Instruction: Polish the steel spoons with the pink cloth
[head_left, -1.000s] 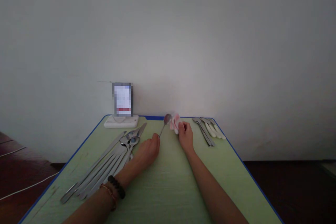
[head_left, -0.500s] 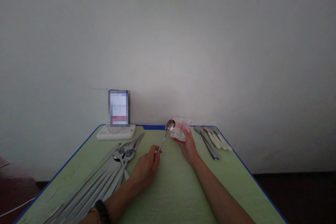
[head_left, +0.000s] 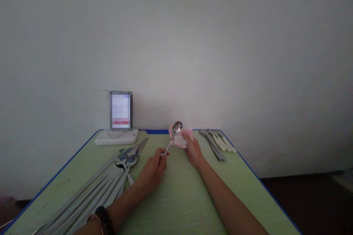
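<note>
Our left hand pinches a spoon by its handle tip; our right hand grips a pink cloth against its bowl. With so thin a hold, we judge the spoon could slip and drop onto the green table.

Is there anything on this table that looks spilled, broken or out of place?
Nothing stands out. The left hand holds a spoon by its handle, the right hand holds a pink cloth against it, and cutlery lies in groups on the green table.
</note>
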`<state>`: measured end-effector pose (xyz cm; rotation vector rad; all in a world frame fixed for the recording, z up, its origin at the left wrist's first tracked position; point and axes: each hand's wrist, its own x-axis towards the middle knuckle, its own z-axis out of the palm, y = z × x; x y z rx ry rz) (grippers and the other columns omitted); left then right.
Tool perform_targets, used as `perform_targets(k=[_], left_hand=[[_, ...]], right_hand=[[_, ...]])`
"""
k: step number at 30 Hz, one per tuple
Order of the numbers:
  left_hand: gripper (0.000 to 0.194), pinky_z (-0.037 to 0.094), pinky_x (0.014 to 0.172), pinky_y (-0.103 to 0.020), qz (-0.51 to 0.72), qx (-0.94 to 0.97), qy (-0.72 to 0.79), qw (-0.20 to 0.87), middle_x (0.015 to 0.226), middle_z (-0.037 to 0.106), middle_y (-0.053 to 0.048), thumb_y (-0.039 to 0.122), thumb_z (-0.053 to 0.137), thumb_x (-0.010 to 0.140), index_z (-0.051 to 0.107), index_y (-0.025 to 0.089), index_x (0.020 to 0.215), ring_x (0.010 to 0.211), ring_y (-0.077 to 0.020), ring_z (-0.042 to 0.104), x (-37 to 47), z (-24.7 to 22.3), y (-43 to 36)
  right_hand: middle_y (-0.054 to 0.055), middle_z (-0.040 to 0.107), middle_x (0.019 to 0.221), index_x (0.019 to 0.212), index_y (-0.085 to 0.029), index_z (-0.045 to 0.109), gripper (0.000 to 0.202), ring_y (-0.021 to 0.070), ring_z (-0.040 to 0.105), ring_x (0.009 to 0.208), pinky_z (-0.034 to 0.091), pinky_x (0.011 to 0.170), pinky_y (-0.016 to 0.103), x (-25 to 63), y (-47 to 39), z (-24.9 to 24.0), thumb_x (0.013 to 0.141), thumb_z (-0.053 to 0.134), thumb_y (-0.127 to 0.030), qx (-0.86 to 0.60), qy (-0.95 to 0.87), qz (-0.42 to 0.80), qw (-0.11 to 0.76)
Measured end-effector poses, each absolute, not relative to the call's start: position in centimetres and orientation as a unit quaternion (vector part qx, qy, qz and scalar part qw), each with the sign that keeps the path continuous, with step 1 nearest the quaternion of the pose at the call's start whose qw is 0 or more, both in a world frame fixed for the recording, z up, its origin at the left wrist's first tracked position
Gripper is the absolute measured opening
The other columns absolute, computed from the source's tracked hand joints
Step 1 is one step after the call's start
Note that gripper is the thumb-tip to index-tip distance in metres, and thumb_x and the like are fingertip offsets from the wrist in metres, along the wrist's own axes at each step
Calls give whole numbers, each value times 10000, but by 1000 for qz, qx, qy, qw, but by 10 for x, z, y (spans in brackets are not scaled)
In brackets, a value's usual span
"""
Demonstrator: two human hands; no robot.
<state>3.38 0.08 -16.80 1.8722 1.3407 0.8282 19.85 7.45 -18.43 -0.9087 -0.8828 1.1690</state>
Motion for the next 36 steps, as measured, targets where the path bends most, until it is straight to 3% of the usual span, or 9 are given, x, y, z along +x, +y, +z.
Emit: perform_targets(k=[5,10,17,19,23,25,29,36], left_hand=[[282,301,506,-229,258,745,533,307,587,525,18,251,275,890,485,164,1057,529,-147,505,35,-164,1],[335,367,569,-241,228,763,532,287,532,531,10,285,258,905,564,165,970,525,-162,534,36,-158,0],[394,392,580,-242,229,763,530,292,485,526,16,326,251,904,598,150,964,497,-161,540,37,-159,-1],[405,398,593,-245,227,760,536,290,487,541,11,329,249,904,604,145,969,506,-163,550,37,-158,0],[435,408,623,-260,202,756,550,290,482,565,1,342,227,913,619,162,968,552,-179,582,37,-156,0],[440,413,651,-269,191,760,555,279,550,618,-24,349,222,917,625,176,949,628,-190,609,37,-156,-1],[412,415,755,-308,165,783,552,234,869,696,-73,331,236,918,625,194,940,833,-217,629,37,-158,-3],[403,420,774,-340,138,809,531,213,891,696,-64,312,223,923,610,211,974,850,-235,636,35,-161,-4]], right_hand=[[23,688,722,779,-154,632,242,190,637,732,497,704,316,198,74,-180,689,631,-379,-379,-341,565,649],[18,689,873,849,-181,609,207,166,634,802,511,740,302,200,77,-175,739,602,-357,-304,-263,603,689],[-26,688,844,875,-205,606,158,112,623,769,499,763,236,202,76,-175,746,628,-294,-266,-249,610,704],[-11,696,871,900,-206,619,202,130,627,798,502,769,258,203,72,-170,749,623,-339,-252,-256,642,677],[42,697,952,921,-206,640,428,199,627,890,508,761,340,208,67,-164,770,495,-579,-213,-260,696,634],[22,700,911,883,-217,644,357,179,630,842,506,730,316,208,69,-166,767,532,-535,-213,-255,693,640],[-16,678,745,790,-193,643,151,108,592,661,462,634,221,205,74,-174,691,689,-298,-265,-290,646,655],[-21,631,656,751,-147,637,190,68,515,566,386,547,191,202,72,-178,616,733,-241,-322,-361,633,604]])
